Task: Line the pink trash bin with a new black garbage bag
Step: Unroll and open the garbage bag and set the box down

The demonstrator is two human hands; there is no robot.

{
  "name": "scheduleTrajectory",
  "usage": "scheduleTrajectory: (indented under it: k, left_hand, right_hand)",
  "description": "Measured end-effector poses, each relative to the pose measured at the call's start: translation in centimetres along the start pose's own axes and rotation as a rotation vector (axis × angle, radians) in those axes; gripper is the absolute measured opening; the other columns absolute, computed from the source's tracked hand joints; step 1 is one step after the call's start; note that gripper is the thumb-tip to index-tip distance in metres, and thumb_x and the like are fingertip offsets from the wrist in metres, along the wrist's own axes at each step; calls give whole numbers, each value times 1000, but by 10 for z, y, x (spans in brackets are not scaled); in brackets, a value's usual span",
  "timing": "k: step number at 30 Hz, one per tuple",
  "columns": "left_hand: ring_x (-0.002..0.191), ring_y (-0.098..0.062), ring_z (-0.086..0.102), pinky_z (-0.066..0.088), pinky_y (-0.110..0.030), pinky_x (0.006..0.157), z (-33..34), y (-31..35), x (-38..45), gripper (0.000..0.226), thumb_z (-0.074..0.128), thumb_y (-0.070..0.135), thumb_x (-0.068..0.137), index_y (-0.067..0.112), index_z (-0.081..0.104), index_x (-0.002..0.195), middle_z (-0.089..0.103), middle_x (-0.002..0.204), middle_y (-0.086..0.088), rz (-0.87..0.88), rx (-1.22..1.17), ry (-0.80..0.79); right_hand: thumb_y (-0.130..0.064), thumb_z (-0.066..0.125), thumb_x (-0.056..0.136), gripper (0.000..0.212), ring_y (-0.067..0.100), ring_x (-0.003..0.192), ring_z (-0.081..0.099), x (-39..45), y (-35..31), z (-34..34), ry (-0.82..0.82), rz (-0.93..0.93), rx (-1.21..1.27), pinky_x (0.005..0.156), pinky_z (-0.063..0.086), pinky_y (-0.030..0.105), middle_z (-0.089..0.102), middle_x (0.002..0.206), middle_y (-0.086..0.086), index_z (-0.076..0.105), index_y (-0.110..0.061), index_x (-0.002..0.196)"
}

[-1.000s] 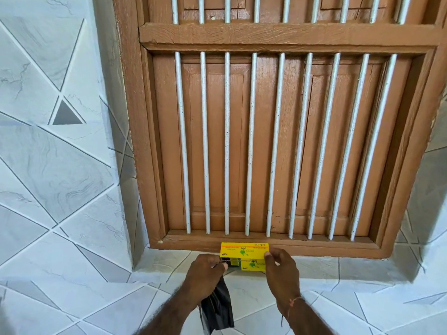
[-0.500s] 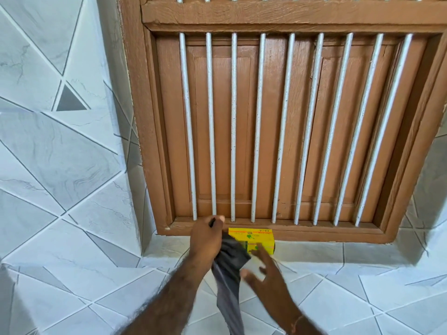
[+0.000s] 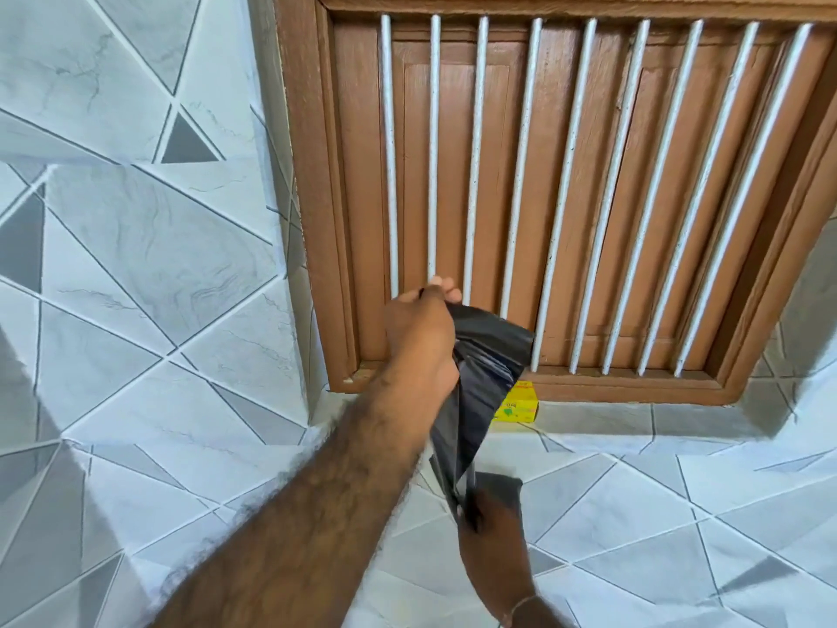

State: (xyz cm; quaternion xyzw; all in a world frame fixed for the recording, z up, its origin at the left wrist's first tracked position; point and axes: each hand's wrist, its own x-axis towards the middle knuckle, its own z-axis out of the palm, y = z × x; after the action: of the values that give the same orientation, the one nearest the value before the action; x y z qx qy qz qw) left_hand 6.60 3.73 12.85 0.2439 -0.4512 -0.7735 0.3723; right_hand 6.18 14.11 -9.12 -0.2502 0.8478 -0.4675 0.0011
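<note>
A folded black garbage bag (image 3: 484,383) hangs between both hands in front of a barred wooden window. My left hand (image 3: 421,342) grips its upper end, raised before the bars. My right hand (image 3: 491,528) pinches its lower end further down. Behind the bag, a yellow box of bags (image 3: 518,407) lies on the tiled sill, partly hidden by the bag. The pink trash bin is not in view.
The brown wooden window frame (image 3: 312,210) with several white vertical bars (image 3: 516,174) fills the upper view. Grey and white geometric tiles cover the wall (image 3: 136,265) at the left and the sill (image 3: 656,482) below the window.
Both hands left the yellow box on the sill. My left hand rose with the bag's top end, and my right hand took hold of the lower end. The bag is now stretched longer.
</note>
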Motion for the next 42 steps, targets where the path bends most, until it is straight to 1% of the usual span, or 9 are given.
scheduleTrajectory:
  k: [5, 8, 11, 17, 21, 27, 34, 38, 42]
  left_hand:
    - [76, -21, 64, 54, -36, 78, -17, 56, -13, 26, 51, 23, 99, 16, 67, 78, 66, 75, 0, 275, 73, 120]
    - [86, -17, 59, 45, -30, 73, -40, 68, -29, 31, 45, 39, 100, 15, 64, 103, 63, 94, 1, 471, 416, 225]
    - [112, -11, 53, 43, -29, 95, -78, 36, -59, 61, 42, 58, 94, 25, 36, 145, 51, 127, 11, 414, 507, 184]
    - [113, -29, 64, 46, -59, 103, -145, -114, -176, 88, 41, 90, 69, 21, 61, 120, 69, 119, -7, -51, 461, -41]
    - [112, -36, 65, 50, -58, 97, -153, -146, -254, 68, 56, 58, 74, 12, 64, 125, 70, 120, -13, -379, -50, -70]
    - [94, -39, 68, 62, -38, 66, -187, -124, -306, 77, 67, -26, 72, 16, 48, 133, 66, 109, -21, -259, 101, 97]
    - [87, -35, 60, 62, -31, 60, -218, -90, -308, 58, 47, -31, 82, 0, 49, 131, 54, 102, -20, -90, -4, 219]
    - [92, -36, 64, 62, -31, 58, -245, -78, -313, 61, 44, -29, 84, 8, 52, 131, 58, 114, -22, -112, 111, 276]
    - [89, -27, 66, 60, -28, 61, -286, -62, -329, 54, 51, -16, 89, 17, 53, 132, 56, 116, -14, -124, 309, 273]
  right_hand:
    - [-14, 65, 87, 33, 2, 42, 44, -20, -6, -35, -220, 97, 124, 50, 36, 22, 53, 39, -10, 56, -20, 56]
    - [-11, 68, 86, 6, 6, 53, 63, -28, -17, -65, -330, 198, 476, 53, 48, 19, 72, 58, -8, 71, -9, 81]
    - [-10, 69, 82, 23, 30, 73, 69, -36, -34, -95, -398, 320, 938, 66, 58, 34, 74, 84, 20, 68, 7, 98]
    - [-21, 69, 85, 44, 49, 107, 62, -73, -40, -133, -468, 461, 1261, 80, 57, 54, 62, 121, 33, 61, 3, 120]
    - [-28, 80, 66, 59, 51, 107, 61, -103, -31, -137, -402, 529, 1206, 89, 52, 61, 66, 114, 33, 64, 5, 112]
    - [-34, 79, 65, 63, 42, 94, 69, -151, -17, -134, -435, 620, 1142, 82, 56, 50, 71, 106, 28, 65, 4, 113]
    - [-47, 60, 88, 43, 34, 114, 62, -223, -23, -119, -880, 609, 1179, 88, 52, 45, 67, 124, 14, 65, -21, 122]
    - [-11, 61, 90, 20, 25, 76, 67, -261, -48, -93, -635, 544, 884, 57, 49, 28, 75, 91, 13, 69, -11, 108]
    - [-13, 64, 89, 12, 18, 58, 57, -286, -84, -73, -453, 498, 821, 47, 42, 22, 68, 67, 8, 73, -5, 90]
